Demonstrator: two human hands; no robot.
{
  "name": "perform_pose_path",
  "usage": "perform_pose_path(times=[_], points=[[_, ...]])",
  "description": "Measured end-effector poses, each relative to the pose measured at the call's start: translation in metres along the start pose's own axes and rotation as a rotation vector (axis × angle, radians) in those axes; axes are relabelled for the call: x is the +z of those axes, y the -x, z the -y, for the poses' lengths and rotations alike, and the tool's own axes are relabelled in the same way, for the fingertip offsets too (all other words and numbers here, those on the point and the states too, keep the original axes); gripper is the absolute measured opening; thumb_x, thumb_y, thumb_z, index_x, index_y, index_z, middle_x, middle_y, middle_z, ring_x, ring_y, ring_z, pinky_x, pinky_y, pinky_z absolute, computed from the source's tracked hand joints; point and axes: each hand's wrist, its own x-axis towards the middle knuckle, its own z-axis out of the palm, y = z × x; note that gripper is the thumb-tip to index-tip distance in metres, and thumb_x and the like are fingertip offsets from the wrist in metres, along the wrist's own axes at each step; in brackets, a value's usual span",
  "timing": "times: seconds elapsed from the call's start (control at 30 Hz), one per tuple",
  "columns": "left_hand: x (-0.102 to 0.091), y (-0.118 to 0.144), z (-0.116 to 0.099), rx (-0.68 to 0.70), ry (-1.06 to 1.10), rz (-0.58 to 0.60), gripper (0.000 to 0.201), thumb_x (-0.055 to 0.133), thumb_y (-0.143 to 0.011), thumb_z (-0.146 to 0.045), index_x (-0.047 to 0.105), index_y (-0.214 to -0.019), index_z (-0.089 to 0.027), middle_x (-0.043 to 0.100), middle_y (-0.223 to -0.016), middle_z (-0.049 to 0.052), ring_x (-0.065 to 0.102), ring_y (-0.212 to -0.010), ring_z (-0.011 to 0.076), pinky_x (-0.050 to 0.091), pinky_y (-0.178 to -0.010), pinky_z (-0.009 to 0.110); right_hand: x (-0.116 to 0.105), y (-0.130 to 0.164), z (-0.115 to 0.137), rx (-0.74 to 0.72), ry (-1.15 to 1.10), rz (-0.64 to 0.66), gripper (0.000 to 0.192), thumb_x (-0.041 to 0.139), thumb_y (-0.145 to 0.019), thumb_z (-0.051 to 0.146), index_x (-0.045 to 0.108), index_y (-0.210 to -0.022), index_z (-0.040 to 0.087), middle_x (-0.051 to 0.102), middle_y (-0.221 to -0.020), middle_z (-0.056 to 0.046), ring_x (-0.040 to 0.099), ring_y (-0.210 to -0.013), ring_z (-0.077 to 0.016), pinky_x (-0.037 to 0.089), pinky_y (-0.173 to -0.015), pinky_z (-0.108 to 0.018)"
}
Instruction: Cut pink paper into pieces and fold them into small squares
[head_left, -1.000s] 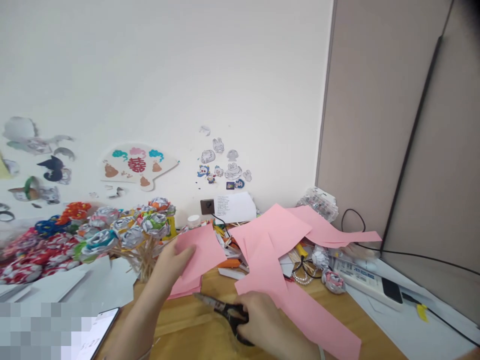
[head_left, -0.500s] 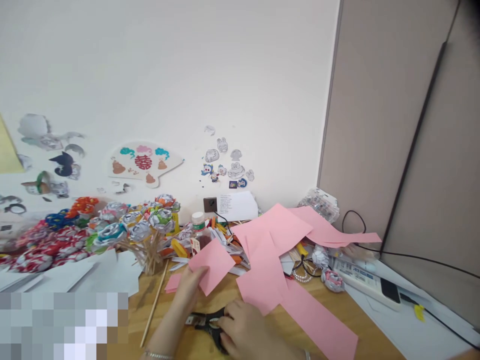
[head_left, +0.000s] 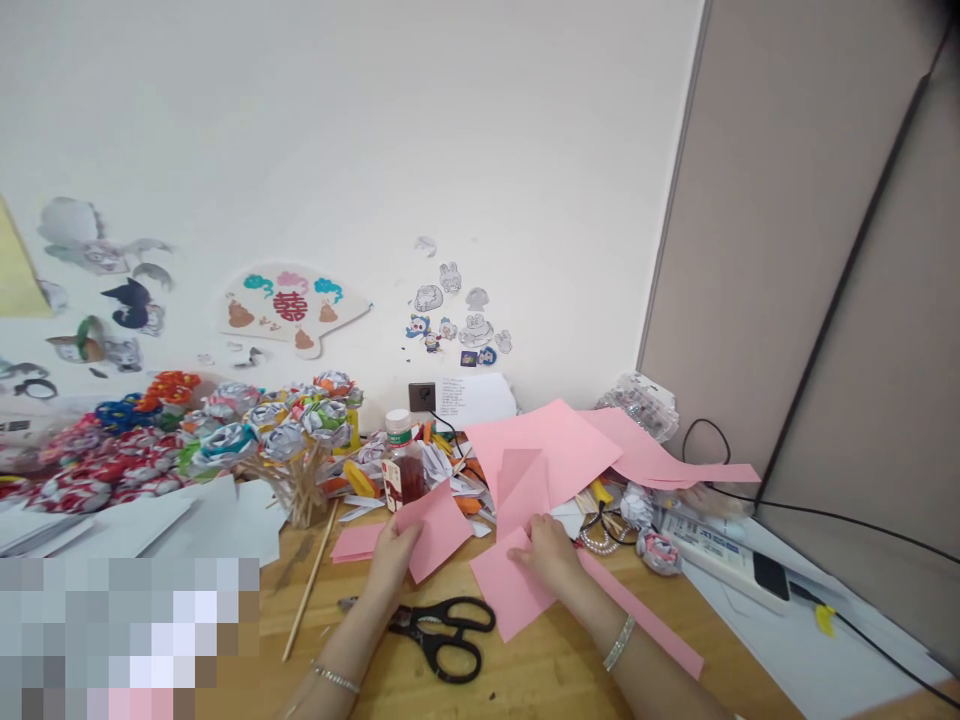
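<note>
Pinched in my left hand (head_left: 397, 550) is a square of pink paper (head_left: 441, 535), held just above the table. My right hand (head_left: 551, 555) grips a second pink paper piece (head_left: 510, 592) by its upper edge, thumb on top. Between my forearms lie black-handled scissors (head_left: 442, 632) flat on the wood, their blades partly hidden behind my left wrist. A small pink stack (head_left: 358, 543) rests left of my left hand. Beyond my right hand a large pink sheet (head_left: 559, 445) spreads over other items, and a long pink strip (head_left: 652, 620) runs under my right forearm.
A wooden stick (head_left: 309, 585) lies on the table (head_left: 375, 685). Behind stand a bottle (head_left: 403, 465) and a bunch of paper flowers (head_left: 277, 430) on sticks. White papers (head_left: 150, 520) lie left. At right are a power strip (head_left: 724, 565) and black cable (head_left: 847, 515).
My right hand has let go of the scissors, which now lie on the table. It has moved up and taken hold of a pink paper piece. My left hand still holds its square.
</note>
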Motion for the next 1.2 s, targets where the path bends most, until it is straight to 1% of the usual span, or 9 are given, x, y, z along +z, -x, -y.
perform_pose_path(times=[0.17, 0.33, 0.47, 0.53, 0.6, 0.73, 0.9, 1.03, 1.2], points=[[0.001, 0.003, 0.002, 0.009, 0.031, 0.047, 0.020, 0.060, -0.061, -0.024, 0.058, -0.077, -0.012, 0.067, -0.067, 0.005, 0.061, -0.058, 0.0181, 0.047, -0.055, 0.029, 0.002, -0.007, -0.001, -0.057, -0.182, -0.006, 0.010, 0.059, -0.058, 0.015, 0.050, -0.054, 0.016, 0.052, -0.061, -0.002, 0.047, -0.060, -0.0162, 0.035, -0.058, -0.026], [0.000, 0.003, -0.004, 0.059, 0.026, 0.050, 0.026, 0.059, -0.060, -0.026, 0.060, -0.083, -0.013, 0.068, -0.076, 0.006, 0.062, -0.072, 0.0216, 0.047, -0.064, 0.031, -0.031, -0.014, 0.002, -0.145, -0.438, -0.047, 0.018, 0.049, -0.073, 0.032, 0.053, -0.066, 0.016, 0.056, -0.068, -0.002, 0.050, -0.066, -0.0158, 0.039, -0.059, -0.025], [0.003, 0.009, -0.013, 0.090, 0.021, 0.093, 0.034, 0.059, -0.059, -0.024, 0.060, -0.092, -0.015, 0.068, -0.090, 0.005, 0.059, -0.086, 0.0232, 0.045, -0.072, 0.031, -0.053, -0.006, 0.010, -0.131, -1.050, -0.018, 0.027, 0.049, -0.075, 0.042, 0.056, -0.078, 0.016, 0.060, -0.075, -0.004, 0.053, -0.069, -0.0171, 0.041, -0.063, -0.027], [0.009, 0.018, -0.016, 0.069, 0.021, 0.153, 0.032, 0.060, -0.059, -0.025, 0.062, -0.090, -0.014, 0.069, -0.086, 0.006, 0.061, -0.082, 0.0242, 0.046, -0.070, 0.032, -0.051, 0.001, 0.017, -0.116, -1.158, 0.000, 0.025, 0.053, -0.073, 0.041, 0.056, -0.077, 0.016, 0.059, -0.073, -0.004, 0.053, -0.067, -0.0169, 0.041, -0.061, -0.027], [0.018, 0.030, -0.017, 0.024, 0.041, 0.250, 0.031, 0.060, -0.062, -0.027, 0.063, -0.090, -0.013, 0.069, -0.082, 0.007, 0.062, -0.078, 0.0243, 0.047, -0.067, 0.033, -0.040, 0.005, 0.024, -0.102, -1.133, 0.039, 0.023, 0.058, -0.069, 0.038, 0.056, -0.075, 0.016, 0.059, -0.074, -0.005, 0.052, -0.069, -0.0177, 0.040, -0.062, -0.027], [0.034, 0.051, -0.016, -0.055, 0.150, 0.506, 0.037, 0.058, -0.066, -0.027, 0.060, -0.101, -0.018, 0.067, -0.099, 0.006, 0.059, -0.093, 0.0241, 0.045, -0.079, 0.034, -0.012, 0.010, 0.033, -0.135, -0.976, -0.015, 0.022, 0.059, -0.066, 0.035, 0.049, -0.061, 0.017, 0.052, -0.066, 0.000, 0.048, -0.067, -0.0155, 0.037, -0.062, -0.025], [0.040, 0.059, -0.012, -0.053, 0.194, 0.491, 0.050, 0.046, -0.073, -0.050, 0.058, -0.107, -0.015, 0.064, -0.105, 0.009, 0.055, -0.100, 0.0252, 0.039, -0.088, 0.037, -0.001, 0.013, 0.033, -0.086, -0.865, -0.150, 0.023, 0.052, -0.070, 0.034, 0.039, -0.058, 0.019, 0.032, -0.056, 0.006, 0.034, -0.054, -0.0107, 0.030, -0.049, -0.021], [0.041, 0.066, -0.015, -0.107, 0.108, 0.524, 0.057, 0.053, -0.068, -0.054, 0.054, -0.111, -0.015, 0.068, -0.095, 0.009, 0.061, -0.086, 0.0243, 0.047, -0.071, 0.033, -0.001, 0.013, 0.032, -0.030, -0.855, -0.229, 0.014, 0.053, -0.068, 0.030, 0.048, -0.073, 0.018, 0.038, -0.061, 0.004, 0.039, -0.059, -0.0128, 0.035, -0.054, -0.022], [0.044, 0.075, -0.024, -0.129, -0.012, 0.512, 0.053, 0.067, -0.059, -0.044, 0.058, -0.102, -0.013, 0.069, -0.076, 0.006, 0.061, -0.061, 0.0179, 0.045, -0.051, 0.024, -0.002, 0.011, 0.032, -0.002, -0.906, -0.241, 0.027, 0.055, -0.067, 0.031, 0.050, -0.091, 0.018, 0.034, -0.058, 0.005, 0.038, -0.055, -0.0133, 0.036, -0.052, -0.023]])
